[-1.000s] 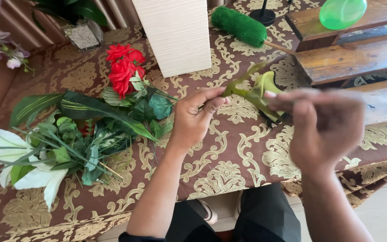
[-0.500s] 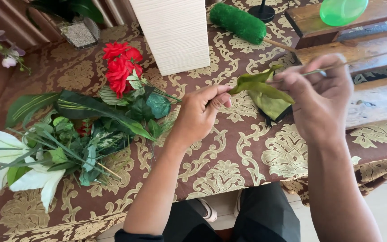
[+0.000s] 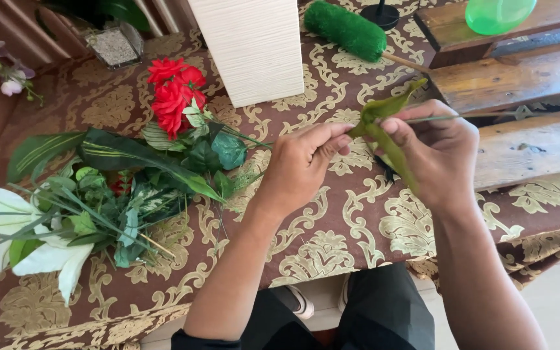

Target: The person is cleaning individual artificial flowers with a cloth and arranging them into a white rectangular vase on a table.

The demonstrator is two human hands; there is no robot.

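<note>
Both of my hands are on an artificial leafy stem [image 3: 384, 120] with green leaves and a thin stalk running right. My left hand [image 3: 303, 165] pinches its left end between thumb and fingers. The stem's middle sits in my right hand [image 3: 439, 152], with one long leaf hanging down in front of the palm. A pile of artificial flowers lies to the left on the brown and gold tablecloth [image 3: 358, 220]: red blooms [image 3: 175, 91], dark green leaves [image 3: 124, 155] and a white lily [image 3: 27, 240].
A tall white ribbed vase [image 3: 254, 45] stands at the back centre. Behind it lie a green fuzzy brush [image 3: 346, 29] and a dark round base [image 3: 380, 13]. Wooden planks [image 3: 520, 78] and a green plastic object [image 3: 497, 13] fill the right.
My right hand has risen and moved slightly left with the stem, closer to my left hand. The leaves have turned upward between the two hands.
</note>
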